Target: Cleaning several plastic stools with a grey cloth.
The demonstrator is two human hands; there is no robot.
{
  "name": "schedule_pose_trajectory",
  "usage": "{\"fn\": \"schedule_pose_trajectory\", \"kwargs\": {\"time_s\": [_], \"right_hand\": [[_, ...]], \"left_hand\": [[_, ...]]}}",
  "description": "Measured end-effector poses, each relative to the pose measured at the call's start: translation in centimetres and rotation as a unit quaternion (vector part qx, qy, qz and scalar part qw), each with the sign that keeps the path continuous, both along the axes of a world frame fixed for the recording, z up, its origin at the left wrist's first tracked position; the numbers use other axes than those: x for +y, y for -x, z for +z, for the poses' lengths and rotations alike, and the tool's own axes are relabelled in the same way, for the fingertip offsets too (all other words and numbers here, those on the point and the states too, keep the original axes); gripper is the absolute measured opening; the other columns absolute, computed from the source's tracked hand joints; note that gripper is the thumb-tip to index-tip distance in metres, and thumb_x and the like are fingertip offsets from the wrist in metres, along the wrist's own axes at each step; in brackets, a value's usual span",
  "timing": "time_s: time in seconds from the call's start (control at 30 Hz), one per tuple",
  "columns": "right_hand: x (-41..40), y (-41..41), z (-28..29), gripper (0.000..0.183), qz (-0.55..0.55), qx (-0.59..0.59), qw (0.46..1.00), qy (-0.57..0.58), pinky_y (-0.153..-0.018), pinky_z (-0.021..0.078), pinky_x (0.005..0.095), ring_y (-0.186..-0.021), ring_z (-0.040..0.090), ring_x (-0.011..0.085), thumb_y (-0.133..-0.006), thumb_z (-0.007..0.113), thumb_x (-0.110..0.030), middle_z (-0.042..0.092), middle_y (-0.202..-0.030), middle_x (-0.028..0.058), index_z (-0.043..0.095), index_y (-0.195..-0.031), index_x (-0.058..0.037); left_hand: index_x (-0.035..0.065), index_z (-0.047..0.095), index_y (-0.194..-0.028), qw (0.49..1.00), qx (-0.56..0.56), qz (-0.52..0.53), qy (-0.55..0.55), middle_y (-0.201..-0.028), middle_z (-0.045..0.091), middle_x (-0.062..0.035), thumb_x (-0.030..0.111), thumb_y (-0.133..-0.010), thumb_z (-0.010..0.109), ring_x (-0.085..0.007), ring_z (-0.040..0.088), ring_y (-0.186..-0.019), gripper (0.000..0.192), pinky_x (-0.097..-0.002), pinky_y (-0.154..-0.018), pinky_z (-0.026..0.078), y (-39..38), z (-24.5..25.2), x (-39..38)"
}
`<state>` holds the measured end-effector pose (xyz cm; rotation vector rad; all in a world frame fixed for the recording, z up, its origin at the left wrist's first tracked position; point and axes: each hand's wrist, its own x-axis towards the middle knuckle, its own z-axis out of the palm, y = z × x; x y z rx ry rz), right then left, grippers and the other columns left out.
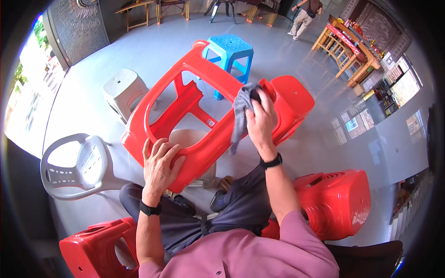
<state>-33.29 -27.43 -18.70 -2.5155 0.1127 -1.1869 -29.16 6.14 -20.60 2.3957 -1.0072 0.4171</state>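
Observation:
A red plastic stool (212, 78) lies tilted on its side before me, its open frame and legs showing. My left hand (161, 163) grips its lower left edge, fingers curled over the rim of the opening. In my right hand (259, 118) is a bunched grey cloth (240, 111), pressed against the stool's right side. Behind the stool's lower part a pale stool (187, 137) is partly hidden. Another red stool (293, 93) stands just beyond my right hand.
A blue stool (231, 45) and a white stool (121, 83) stand ahead. A grey plastic chair (74, 170) is at left. More red stools (94, 246) lie at lower left and stacked (347, 205) at right. A person (304, 17) is by the wooden table (368, 66).

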Motion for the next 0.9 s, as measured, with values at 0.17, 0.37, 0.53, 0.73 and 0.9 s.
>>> {"fn": "schedule_pose_trajectory", "kwargs": {"time_s": [0.17, 0.37, 0.53, 0.73, 0.9], "right_hand": [[2.7, -1.4, -3.2, 0.053, 0.039, -0.008, 0.999, -0.012, -0.127, 0.0314, 0.0542, -0.150, 0.038, 0.0463, -0.098, 0.062, -0.005, 0.045, -0.161, 0.0206, 0.049, -0.149, 0.0045], [11.7, 1.1, -3.8, 0.047, 0.167, 0.071, 0.981, 0.069, -0.125, 0.0340, 0.0549, -0.148, 0.046, 0.0426, -0.100, 0.063, -0.014, 0.057, -0.151, 0.0238, 0.060, -0.141, 0.0087], [20.0, 3.1, -4.8, 0.054, 0.301, 0.108, 0.945, 0.071, -0.124, 0.0355, 0.0542, -0.144, 0.050, 0.0431, -0.094, 0.064, -0.014, 0.057, -0.148, 0.0283, 0.056, -0.141, 0.0108], [19.7, 2.5, -2.7, 0.041, 0.412, 0.147, 0.865, -0.247, -0.101, 0.0531, 0.0488, -0.122, 0.062, 0.0445, -0.083, 0.062, 0.011, 0.064, -0.126, 0.0223, 0.060, -0.122, -0.0018], [15.3, 1.1, 0.6, 0.024, 0.452, 0.267, 0.831, -0.184, -0.103, 0.0535, 0.0447, -0.122, 0.066, 0.0367, -0.089, 0.068, 0.002, 0.069, -0.125, 0.0167, 0.070, -0.113, -0.0018]], "left_hand": [[0.0139, 0.076, -0.121, 1.000, 0.005, 0.010, -0.002, -0.121, 0.072, -0.0033, 0.033, -0.095, 0.073, -0.0233, 0.057, -0.135, 0.032, -0.0539, -0.128, 0.022, -0.7, -0.3, -0.4], [0.0084, 0.061, -0.145, 0.994, 0.065, 0.000, 0.084, -0.137, 0.069, -0.0077, 0.034, -0.105, 0.060, -0.0263, 0.053, -0.144, 0.047, -0.0521, -0.129, 0.022, -1.5, -0.8, 0.4], [0.0072, 0.054, -0.153, 0.960, 0.076, -0.005, 0.269, -0.153, 0.057, -0.0178, 0.057, -0.109, 0.043, -0.0359, 0.047, -0.149, 0.067, -0.0515, -0.127, 0.028, -1.9, -1.2, 1.0], [0.0088, 0.057, -0.150, 0.984, 0.067, -0.102, 0.127, -0.154, 0.055, -0.0155, 0.069, -0.095, 0.053, -0.0370, 0.045, -0.149, 0.082, -0.0532, -0.126, 0.027, -1.8, -0.7, 2.6], [0.0140, 0.056, -0.150, 0.993, -0.045, -0.007, 0.108, -0.156, 0.052, -0.0116, 0.043, -0.082, 0.082, -0.0340, 0.044, -0.149, 0.079, -0.0526, -0.126, 0.028, -0.3, -1.1, 1.6]]}}
